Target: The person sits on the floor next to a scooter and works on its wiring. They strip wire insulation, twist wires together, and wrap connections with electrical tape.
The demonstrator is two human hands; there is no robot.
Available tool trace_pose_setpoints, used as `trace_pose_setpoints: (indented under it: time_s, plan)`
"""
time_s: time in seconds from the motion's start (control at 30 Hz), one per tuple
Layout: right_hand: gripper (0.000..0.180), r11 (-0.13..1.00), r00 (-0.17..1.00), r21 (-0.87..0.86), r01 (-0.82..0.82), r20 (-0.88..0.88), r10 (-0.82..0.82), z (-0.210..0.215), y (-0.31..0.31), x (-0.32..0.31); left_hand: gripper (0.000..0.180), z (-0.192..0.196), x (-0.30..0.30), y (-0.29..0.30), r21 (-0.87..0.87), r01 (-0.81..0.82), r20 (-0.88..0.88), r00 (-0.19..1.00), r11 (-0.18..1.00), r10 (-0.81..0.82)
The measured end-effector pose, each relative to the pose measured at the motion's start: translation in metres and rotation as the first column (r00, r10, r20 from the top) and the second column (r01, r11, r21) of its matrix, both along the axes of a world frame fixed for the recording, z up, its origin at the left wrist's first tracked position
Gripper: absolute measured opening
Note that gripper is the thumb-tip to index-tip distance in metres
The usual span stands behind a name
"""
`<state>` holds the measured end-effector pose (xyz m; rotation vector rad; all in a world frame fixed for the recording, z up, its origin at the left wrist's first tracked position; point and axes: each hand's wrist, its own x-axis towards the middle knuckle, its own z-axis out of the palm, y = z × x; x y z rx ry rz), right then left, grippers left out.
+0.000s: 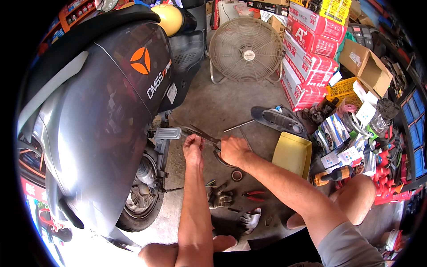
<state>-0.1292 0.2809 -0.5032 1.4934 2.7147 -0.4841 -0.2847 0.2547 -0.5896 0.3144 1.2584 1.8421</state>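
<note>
In front of me my right hand [234, 150] is wrapped round the handles of dark metal scissors [205, 134]. Their blades point left toward the scooter's footpeg. Close by on the left, my left hand [194, 149] has its fingers pinched together beside the blades; what it holds, if anything, is too small to make out. Left of both hands stands a dark grey electric scooter [120, 89], with its silver footpeg [168, 133] folded out. A thin dark cable runs near the footpeg and the blades.
On the floor lie a tape roll [237, 175], red-handled pliers [254, 196], work gloves [220, 197], a T-handle wrench [240, 126], a dark plastic cover [278, 120] and a yellow tray [291, 153]. A drill [331, 175] lies right. Ahead stand a floor fan [246, 50] and stacked boxes [311, 58].
</note>
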Motion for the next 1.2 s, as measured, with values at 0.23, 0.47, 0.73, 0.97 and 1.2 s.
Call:
trace_pose_setpoints:
  time_s: [0.23, 0.47, 0.73, 0.97, 1.2]
  plan:
    - [0.033, 0.999, 1.0, -0.041, -0.021, -0.01, 0.021, 0.0, 0.004, 0.002, 0.011, 0.001, 0.0, 0.0, 0.003, -0.003, 0.005, 1.0, 1.0, 0.003]
    - [0.033, 0.999, 1.0, -0.031, -0.031, -0.002, 0.031, -0.006, 0.004, 0.003, 0.008, 0.003, 0.001, 0.0, 0.002, 0.019, -0.005, 1.0, 1.0, -0.019]
    - [0.034, 0.989, 0.995, 0.121, -0.083, -0.054, 0.09, -0.019, 0.005, 0.007, 0.006, 0.007, 0.001, -0.001, 0.009, 0.015, 0.018, 1.0, 1.0, -0.015]
    - [0.038, 0.985, 0.99, -0.15, 0.082, -0.102, -0.098, -0.069, 0.01, 0.044, 0.006, 0.012, -0.001, -0.01, -0.032, 0.036, 0.051, 0.998, 0.999, -0.034]
    - [0.041, 0.964, 0.983, -0.221, 0.15, -0.067, -0.169, -0.115, -0.028, 0.076, 0.008, 0.009, -0.006, -0.016, -0.034, 0.027, -0.157, 0.987, 0.999, -0.032]
